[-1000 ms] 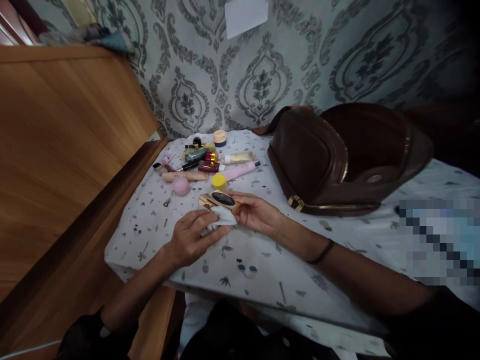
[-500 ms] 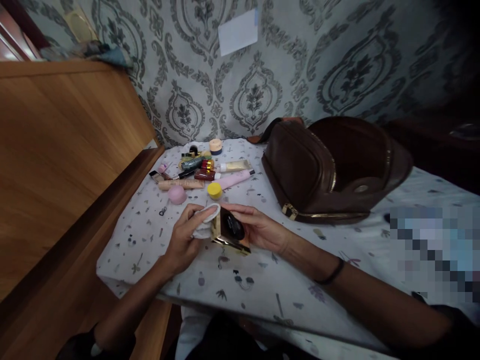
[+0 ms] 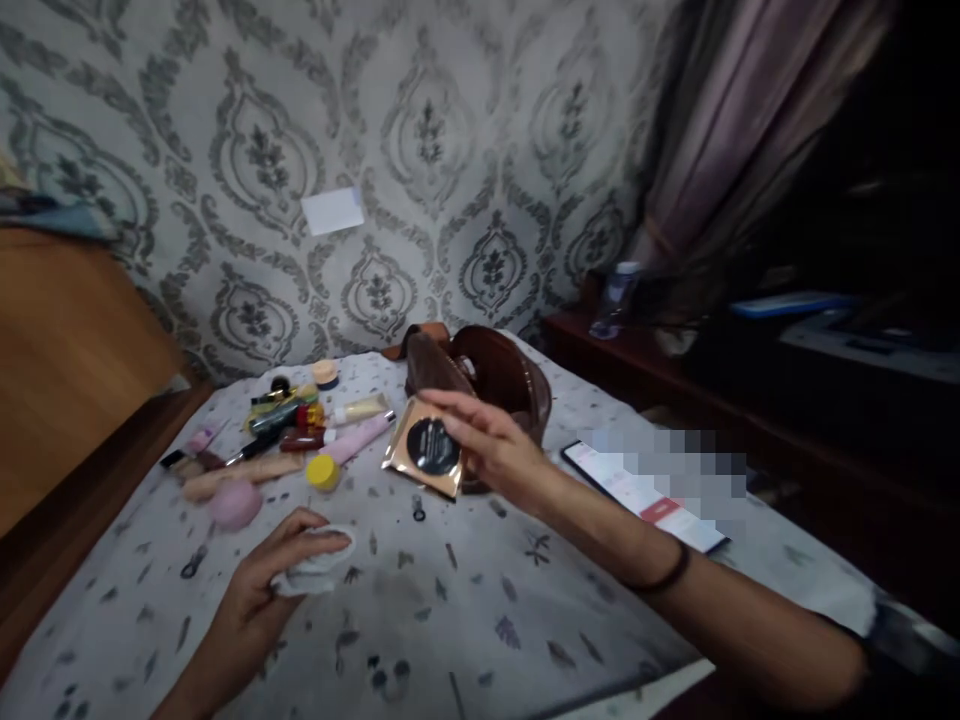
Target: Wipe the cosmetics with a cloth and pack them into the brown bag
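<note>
My right hand (image 3: 491,440) is closed on the edge of a flat gold square case (image 3: 429,450) with a black round centre, held up in front of the brown bag (image 3: 439,368). Lower on the left, my left hand (image 3: 274,565) pinches a folded white cloth (image 3: 319,567) above the patterned sheet. Beyond it lie a pink round sponge (image 3: 235,505), a yellow-lidded jar (image 3: 322,472), a pink tube (image 3: 360,438) and several other cosmetics. The bag stands open, partly hidden by my right hand and the case.
A phone (image 3: 649,497), partly pixelated, lies on the patterned sheet (image 3: 420,620) at the right. A clear bottle (image 3: 615,300) stands on a dark red ledge by the curtain. Wooden furniture (image 3: 82,340) borders the left side. A small jar (image 3: 325,375) sits near the wall.
The view has swung right. My hands have come apart: the right carries the gold case toward the bag, while the left keeps the white cloth. The case now shows its black round face.
</note>
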